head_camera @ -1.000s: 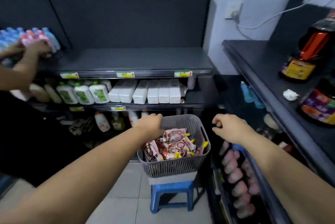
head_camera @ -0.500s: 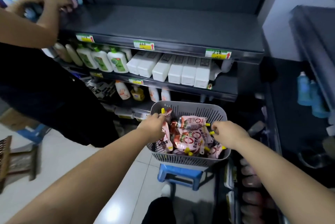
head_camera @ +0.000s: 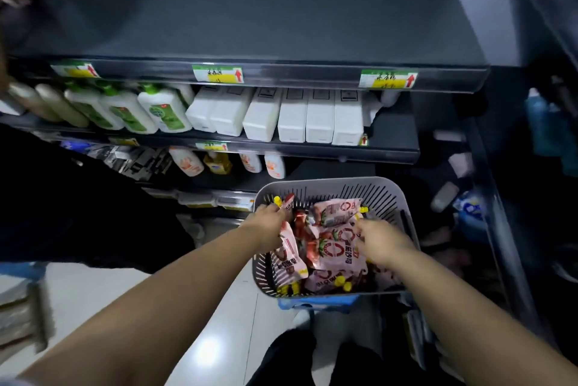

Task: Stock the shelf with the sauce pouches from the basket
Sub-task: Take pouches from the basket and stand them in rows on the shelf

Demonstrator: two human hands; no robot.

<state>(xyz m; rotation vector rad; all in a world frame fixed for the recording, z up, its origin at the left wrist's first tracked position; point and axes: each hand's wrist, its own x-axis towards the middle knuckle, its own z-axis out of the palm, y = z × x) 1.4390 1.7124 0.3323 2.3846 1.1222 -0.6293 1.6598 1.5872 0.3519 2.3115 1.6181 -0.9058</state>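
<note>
- The shelf (head_camera: 281, 26) is above the basket (head_camera: 331, 183); I'd lift straight up, clearing its front lip.
- The basket sits low before me, holding the pouches (head_camera: 336, 256), piled loose.
- I'd take 1 per hand, by the neck.
- My left hand (head_camera: 269, 226): fingers curled round 1 pouch (head_camera: 286, 256) at its top.
- My right hand (head_camera: 383, 245): fingers down in the pile; whether they grip, I cannot tell.

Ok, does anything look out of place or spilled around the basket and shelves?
Nothing spilled or damaged shows. The sauce pouches lie heaped at mixed angles in the basket, spouts pointing every way. The basket overhangs the small blue stool beneath it, which looks slightly precarious.
</note>
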